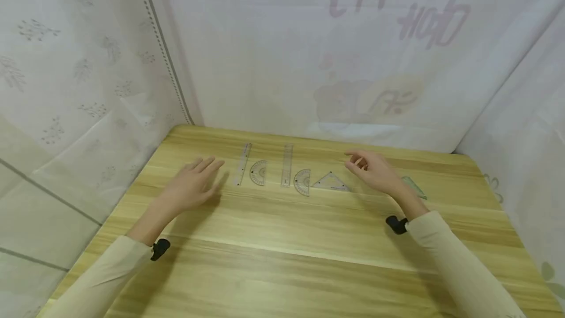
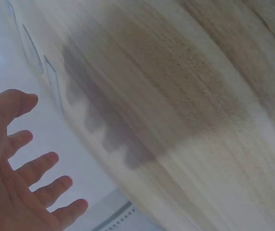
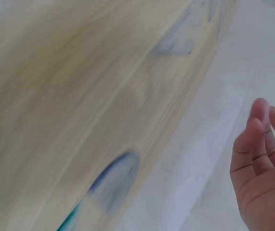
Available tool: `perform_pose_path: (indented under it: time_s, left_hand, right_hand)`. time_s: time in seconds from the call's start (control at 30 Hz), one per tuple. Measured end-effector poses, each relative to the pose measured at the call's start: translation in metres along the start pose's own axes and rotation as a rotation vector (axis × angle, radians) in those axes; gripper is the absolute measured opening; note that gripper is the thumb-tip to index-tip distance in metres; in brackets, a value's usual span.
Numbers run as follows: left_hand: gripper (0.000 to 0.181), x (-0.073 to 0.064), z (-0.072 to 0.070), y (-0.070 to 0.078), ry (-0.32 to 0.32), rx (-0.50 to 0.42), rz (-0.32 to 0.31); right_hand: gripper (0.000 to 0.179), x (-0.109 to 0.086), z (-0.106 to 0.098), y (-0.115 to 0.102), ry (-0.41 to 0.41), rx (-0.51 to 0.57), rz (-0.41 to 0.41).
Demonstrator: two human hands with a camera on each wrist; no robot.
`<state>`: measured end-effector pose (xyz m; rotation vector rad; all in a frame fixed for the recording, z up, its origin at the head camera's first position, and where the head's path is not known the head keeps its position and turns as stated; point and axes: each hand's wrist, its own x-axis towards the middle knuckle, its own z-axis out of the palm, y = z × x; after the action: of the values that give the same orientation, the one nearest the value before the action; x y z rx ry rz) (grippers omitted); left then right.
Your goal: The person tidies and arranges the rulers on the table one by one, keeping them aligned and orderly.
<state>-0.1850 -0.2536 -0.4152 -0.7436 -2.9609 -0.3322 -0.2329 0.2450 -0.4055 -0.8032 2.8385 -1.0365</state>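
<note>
My left hand (image 1: 190,185) hovers over the left side of the table, fingers spread and holding nothing. Nearest to it lies a clear straight ruler (image 1: 243,164), followed by a clear protractor (image 1: 258,173). A second ruler (image 1: 287,166) and a second protractor (image 1: 302,182) lie further right. Beside them is a clear triangular set square (image 1: 331,182). My right hand (image 1: 374,171) is raised to the right of the set square; its fingers are loosely bent with nothing between them. A greenish clear piece (image 1: 415,187) lies partly hidden by the right forearm.
The wooden table (image 1: 273,269) has its back edge against a pale printed curtain (image 1: 265,63). Fabric also hangs at both sides. In the right wrist view, a blurred rounded piece with a blue edge (image 3: 118,180) lies near the table's edge.
</note>
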Motion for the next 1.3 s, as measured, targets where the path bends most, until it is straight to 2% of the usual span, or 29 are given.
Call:
perform_pose_path:
  time_s: [0.1, 0.23, 0.4, 0.6, 0.73, 0.83, 1.03, 1.3]
  left_hand:
    - [0.059, 0.003, 0.001, 0.004, 0.002, -0.037, 0.012]
    - [0.055, 0.009, 0.002, 0.01, -0.003, -0.054, 0.022]
    - [0.053, 0.019, 0.004, 0.016, -0.064, -0.062, 0.051]
    - [0.057, 0.027, 0.012, 0.014, -0.111, -0.168, 0.027]
    - [0.061, 0.028, 0.016, 0.008, -0.105, -0.268, -0.002]
    - [0.063, 0.025, 0.018, 0.005, -0.093, -0.316, -0.017]
    - [0.064, 0.022, 0.021, 0.001, -0.072, -0.331, -0.027]
    - [0.067, 0.025, 0.024, -0.001, -0.055, -0.337, -0.032]
  right_hand:
    - [0.041, 0.024, 0.007, -0.008, -0.023, 0.049, 0.028]
    - [0.036, 0.051, 0.015, -0.019, -0.06, 0.069, 0.021]
    - [0.032, 0.079, 0.021, -0.036, -0.099, 0.116, 0.036]
    - [0.028, 0.105, 0.035, -0.052, -0.109, 0.207, 0.041]
    - [0.028, 0.115, 0.05, -0.057, -0.129, 0.236, 0.021]
    - [0.031, 0.117, 0.061, -0.059, -0.153, 0.204, 0.007]
    - [0.039, 0.118, 0.076, -0.065, -0.199, 0.168, 0.009]
    - [0.045, 0.12, 0.084, -0.068, -0.218, 0.191, 0.002]
